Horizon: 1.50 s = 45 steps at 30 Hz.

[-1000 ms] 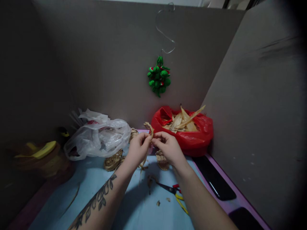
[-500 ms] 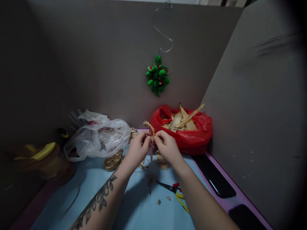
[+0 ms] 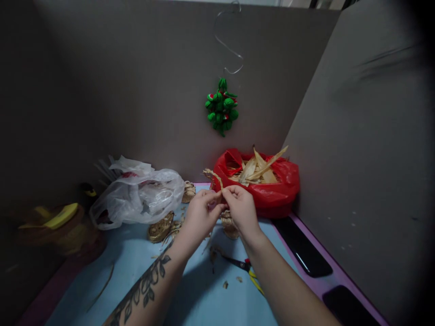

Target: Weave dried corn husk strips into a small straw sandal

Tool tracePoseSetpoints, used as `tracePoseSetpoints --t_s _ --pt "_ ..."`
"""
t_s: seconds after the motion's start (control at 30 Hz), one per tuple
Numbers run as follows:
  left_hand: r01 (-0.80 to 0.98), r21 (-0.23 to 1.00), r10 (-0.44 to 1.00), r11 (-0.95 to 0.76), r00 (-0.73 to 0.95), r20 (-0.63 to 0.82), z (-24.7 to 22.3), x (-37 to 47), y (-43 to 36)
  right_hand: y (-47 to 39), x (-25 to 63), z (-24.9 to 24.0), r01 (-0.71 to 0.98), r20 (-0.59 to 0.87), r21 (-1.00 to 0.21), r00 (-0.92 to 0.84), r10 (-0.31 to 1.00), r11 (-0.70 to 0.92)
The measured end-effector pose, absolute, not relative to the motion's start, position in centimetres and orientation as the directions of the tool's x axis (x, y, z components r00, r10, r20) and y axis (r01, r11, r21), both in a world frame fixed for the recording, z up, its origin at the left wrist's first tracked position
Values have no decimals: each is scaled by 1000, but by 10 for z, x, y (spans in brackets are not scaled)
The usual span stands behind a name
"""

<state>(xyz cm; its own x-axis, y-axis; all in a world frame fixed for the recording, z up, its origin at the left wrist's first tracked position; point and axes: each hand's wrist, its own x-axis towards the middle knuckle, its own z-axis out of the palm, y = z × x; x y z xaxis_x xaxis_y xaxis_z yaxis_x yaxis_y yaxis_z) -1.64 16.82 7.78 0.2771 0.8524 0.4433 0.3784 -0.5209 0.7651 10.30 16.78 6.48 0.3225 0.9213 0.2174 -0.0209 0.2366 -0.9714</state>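
In the head view, the left hand (image 3: 203, 216) and right hand (image 3: 240, 209) are meeting above the desk (image 3: 136, 280), fingertips pinched together in a narrow grip around a braided straw strand (image 3: 217, 177). The strand's loose end is rising from the grip and bending leftward. Beyond the grip to the right, a red bag (image 3: 272, 199) is holding dry husks (image 3: 260, 170); to the left, a clear plastic bag (image 3: 142, 194) is lying. Below the grip, scissors (image 3: 242, 264) are resting, partly hidden by the right forearm. A coiled woven piece (image 3: 161, 227) is sitting left of the grip.
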Motion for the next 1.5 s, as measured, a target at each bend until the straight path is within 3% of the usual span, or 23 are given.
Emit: tracePoseSetpoints --t_s 0.13,0.2,0.37,0.5,0.67,0.83,1.03,1.2,1.27,1.5 --pt "424 669 781 -611 463 420 85 -19 164 174 105 62 -140 203 -956 326 923 259" --pt "399 718 800 -570 467 376 86 -21 168 177 105 61 -178 189 -953 288 939 246" --pt "315 863 914 -394 234 332 75 -26 186 174 101 64 -319 78 -943 77 994 98" --pt "251 879 878 -405 376 297 70 -30 192 172 96 62 -308 50 -950 -14 999 43" --pt "347 860 907 -373 331 260 75 -35 189 174 97 56 -150 130 -980 7 991 130" --pt "349 823 869 -447 386 308 71 -36 193 175 102 55 82 231 -970 29 973 228" --pt "168 922 866 -349 435 248 61 -31 199 174 108 63 62 218 -974 25 976 216" --pt "428 761 871 -488 302 388 64 -29 195 166 111 75 178 226 -962 101 969 206" --pt "457 752 879 -476 237 413 66 -28 192 161 106 76 241 272 -941 131 953 235" --pt "46 955 953 -292 105 286 60 -32 201 153 82 63 589 558 -679 28 829 437"
